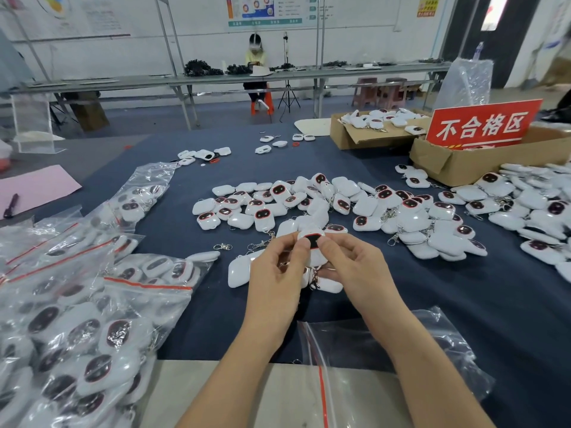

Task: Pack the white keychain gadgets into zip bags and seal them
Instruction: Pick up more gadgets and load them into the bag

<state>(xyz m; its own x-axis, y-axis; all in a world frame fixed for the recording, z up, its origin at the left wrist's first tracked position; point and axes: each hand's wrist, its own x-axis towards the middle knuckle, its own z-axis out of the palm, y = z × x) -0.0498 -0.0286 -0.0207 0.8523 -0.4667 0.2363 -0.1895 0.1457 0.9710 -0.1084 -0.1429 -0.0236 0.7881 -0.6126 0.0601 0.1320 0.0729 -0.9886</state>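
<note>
Pinched above the tabletop (216,319), a little back from the middle of its near edge: one white keychain gadget (310,239), dark red-rimmed face up. Gripped on its left side by the thumb and forefinger of the left hand (275,270), on its right side by the curled fingers of the right hand (355,267). Below the grip, a metal clasp (315,278) dangling, possibly from a second gadget tucked under the palms; hard to tell from this angle.

Just behind the hands, a loose pile of gadgets (309,205) spread from the centre toward the right edge. At the near edge, under the right forearm, a clear zip bag (401,350) lying flat, its red seal strip running front to back. Along the left edge, filled zip bags (77,335) heaped together, red strips showing. Toward the far right corner, two cardboard boxes (364,137) — more gadgets in the farther one, a red sign (482,125) propped in the nearer. By the left edge farther back, a pink sheet (34,186).
</note>
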